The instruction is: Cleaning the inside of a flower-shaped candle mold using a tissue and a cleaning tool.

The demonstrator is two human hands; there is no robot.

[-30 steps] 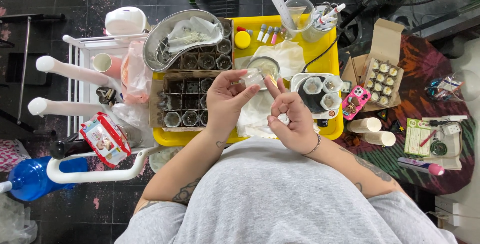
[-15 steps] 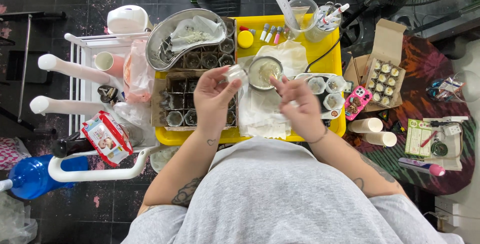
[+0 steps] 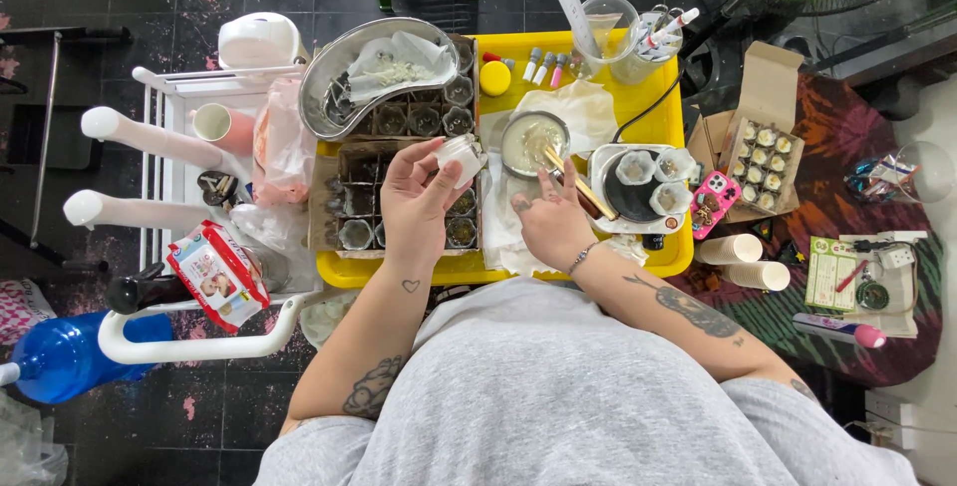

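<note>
My left hand holds a small white jar up over a dark tray of small jars on the yellow tray. My right hand grips a thin wooden stick whose far end dips into a round metal bowl of pale liquid. A white cloth lies under both hands. Just right of the bowl stands a small scale with several little white cups on it.
A metal kidney dish sits at the tray's back left, a yellow lid and clear cups at the back. A cardboard box of jars, a pink phone and paper cups lie right. A white rack stands left.
My left hand has drawn the small white jar left and slightly down, away from the bowl. My right hand has taken the stick into the bowl.
</note>
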